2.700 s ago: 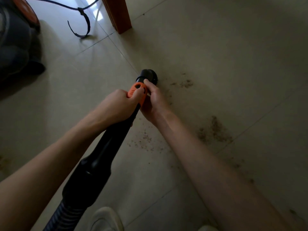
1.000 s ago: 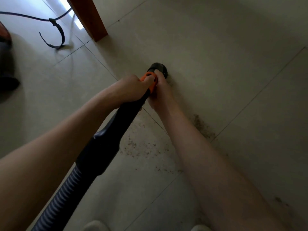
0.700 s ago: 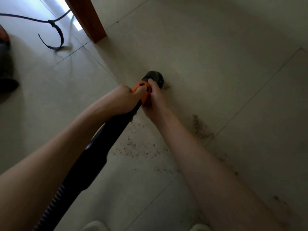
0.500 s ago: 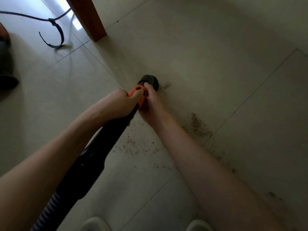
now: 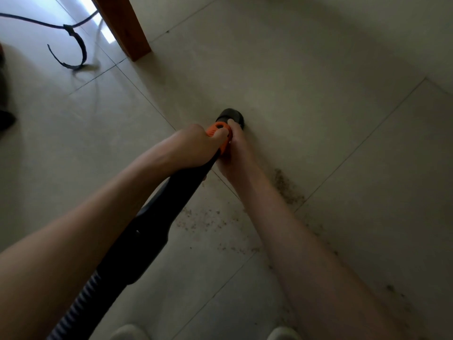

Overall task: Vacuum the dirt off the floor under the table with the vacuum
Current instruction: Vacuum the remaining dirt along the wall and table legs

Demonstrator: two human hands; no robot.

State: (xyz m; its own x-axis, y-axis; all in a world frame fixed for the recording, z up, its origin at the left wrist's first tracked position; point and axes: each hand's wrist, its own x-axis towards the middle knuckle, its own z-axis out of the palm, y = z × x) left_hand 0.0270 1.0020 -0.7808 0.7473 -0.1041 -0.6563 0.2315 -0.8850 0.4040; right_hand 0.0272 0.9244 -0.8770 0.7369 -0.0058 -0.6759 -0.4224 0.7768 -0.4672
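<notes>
— Nozzle point(image 5: 230, 117) now? Pushed forward past the speck swallowed a moment ago — down on the floor point(image 5: 306, 69)

— Grip? Left hand point(image 5: 193, 148), right hand point(image 5: 235, 153) both clamped round the vacuum point(image 5: 152, 231) — dirt point(image 5: 286, 187) left behind

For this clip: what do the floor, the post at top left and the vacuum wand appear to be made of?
Floor: glazed tile, likely ceramic; straight grout lines and a soft sheen. Post: reddish-brown wood, seemingly varnished; faint grain, square edges. Vacuum wand: matte black moulded plastic with an orange collar; the ribbed hose looks like flexible plastic.
</notes>
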